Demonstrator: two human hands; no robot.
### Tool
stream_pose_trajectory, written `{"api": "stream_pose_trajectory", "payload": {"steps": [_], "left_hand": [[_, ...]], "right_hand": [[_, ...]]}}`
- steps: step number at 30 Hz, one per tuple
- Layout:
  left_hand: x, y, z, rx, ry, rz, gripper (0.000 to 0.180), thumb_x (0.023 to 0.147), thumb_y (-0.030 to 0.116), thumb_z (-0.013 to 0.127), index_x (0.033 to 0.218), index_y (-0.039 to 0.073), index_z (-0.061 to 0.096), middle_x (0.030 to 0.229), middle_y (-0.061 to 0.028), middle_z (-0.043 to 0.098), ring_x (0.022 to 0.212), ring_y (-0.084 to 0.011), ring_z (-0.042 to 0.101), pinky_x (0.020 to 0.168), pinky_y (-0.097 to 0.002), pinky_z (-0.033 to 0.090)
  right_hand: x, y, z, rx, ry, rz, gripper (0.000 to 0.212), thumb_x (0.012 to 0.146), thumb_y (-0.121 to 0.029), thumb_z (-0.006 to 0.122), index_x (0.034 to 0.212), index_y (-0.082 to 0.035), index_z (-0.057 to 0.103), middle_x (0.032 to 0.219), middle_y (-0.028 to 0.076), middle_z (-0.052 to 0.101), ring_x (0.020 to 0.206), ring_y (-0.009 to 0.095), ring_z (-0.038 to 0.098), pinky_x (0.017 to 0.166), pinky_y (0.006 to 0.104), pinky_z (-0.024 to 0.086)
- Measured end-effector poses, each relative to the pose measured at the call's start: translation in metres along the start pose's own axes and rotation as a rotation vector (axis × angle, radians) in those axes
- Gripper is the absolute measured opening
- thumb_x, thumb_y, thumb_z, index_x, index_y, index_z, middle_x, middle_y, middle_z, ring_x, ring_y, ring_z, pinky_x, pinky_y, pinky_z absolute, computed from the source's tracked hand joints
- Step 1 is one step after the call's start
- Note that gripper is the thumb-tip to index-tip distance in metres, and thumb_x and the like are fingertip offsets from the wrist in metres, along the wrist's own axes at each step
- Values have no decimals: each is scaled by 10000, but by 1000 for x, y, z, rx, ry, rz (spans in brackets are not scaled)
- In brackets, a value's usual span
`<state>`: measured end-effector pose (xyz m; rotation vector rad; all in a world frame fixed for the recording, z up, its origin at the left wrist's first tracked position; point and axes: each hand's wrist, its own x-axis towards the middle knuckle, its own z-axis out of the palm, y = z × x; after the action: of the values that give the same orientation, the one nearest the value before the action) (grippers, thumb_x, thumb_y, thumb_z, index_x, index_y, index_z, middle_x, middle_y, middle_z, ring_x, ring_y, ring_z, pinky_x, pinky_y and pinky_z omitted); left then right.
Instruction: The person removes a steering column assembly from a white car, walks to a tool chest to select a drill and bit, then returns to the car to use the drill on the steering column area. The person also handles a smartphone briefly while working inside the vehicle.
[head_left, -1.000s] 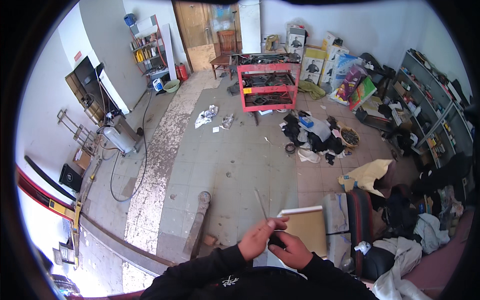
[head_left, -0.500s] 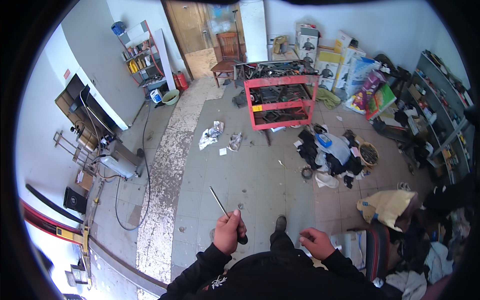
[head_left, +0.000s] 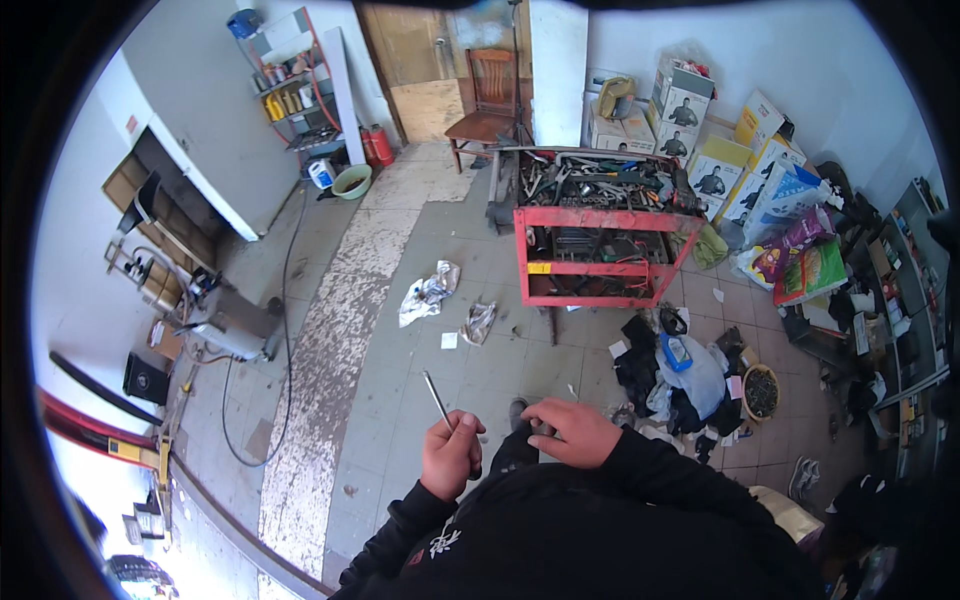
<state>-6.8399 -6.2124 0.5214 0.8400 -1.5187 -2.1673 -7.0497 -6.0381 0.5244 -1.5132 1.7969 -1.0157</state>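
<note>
A slim metal rod point(head_left: 437, 396) sticks up and leftward out of my left hand point(head_left: 453, 456), whose fingers are wrapped round its lower part. The dark handle end seen at the fist's underside earlier is hidden now. My right hand point(head_left: 574, 433) is held in front of my body, to the right of the rod and apart from it. Its fingers point left, slightly bent and apart, and I see nothing held in them. A shoe point(head_left: 518, 412) shows on the tiled floor between the hands.
Ahead stands a red tool cart point(head_left: 590, 217) full of hand tools. Right of it lie dark clothes point(head_left: 636, 375) and a round basket point(head_left: 760, 392). Foil-like scraps point(head_left: 430, 292) lie on the floor. A hose point(head_left: 289, 340) curves at left; a wooden chair point(head_left: 492, 95) stands behind.
My right hand has swung left, from beside my leg to near my left hand. My left hand has shifted slightly left, still gripping the rod. The view has turned rightward, nearer the cart.
</note>
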Motion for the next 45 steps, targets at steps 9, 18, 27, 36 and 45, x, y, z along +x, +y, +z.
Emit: {"api": "stream_pose_trajectory", "payload": {"steps": [9,18,27,36,45], "left_hand": [[353,68,77,253,-211,-84,224,1147,183,549,1251,27,673,724,42,530,591,-54,489,538,-261,409],[602,91,131,158,134,-73,222,1079,154,635,1240,17,700,838,9,646,735,-67,577,646,-263,463],[790,21,210,981,85,131,738,882,339,843,1489,26,563,1383,-266,671,1281,-452,655,1077,-490,538],[872,-23,196,1213,46,-73,786,899,358,835,1533,65,477,1105,-285,772,1051,-494,742,913,-559,592],[909,20,117,1247,232,-21,781,947,536,785,1442,-39,601,1194,-291,769,1123,-479,738,988,-527,573]], "right_hand": [[105,149,-189,65,316,371,392,980,-178,756,1319,-7,658,1183,157,696,933,267,718,837,377,601],[225,348,-338,66,386,495,382,949,-114,747,1285,19,625,1223,185,665,996,299,720,866,410,584],[415,495,-487,-766,183,116,445,895,-160,746,1318,-74,640,1311,155,650,1203,382,621,988,514,517],[413,540,-476,-600,-219,410,275,964,-285,713,1022,-39,604,911,177,738,864,419,733,772,572,573],[470,474,-336,159,-22,698,421,1049,-346,679,1146,44,552,1066,311,696,1030,503,706,904,580,553]]}}
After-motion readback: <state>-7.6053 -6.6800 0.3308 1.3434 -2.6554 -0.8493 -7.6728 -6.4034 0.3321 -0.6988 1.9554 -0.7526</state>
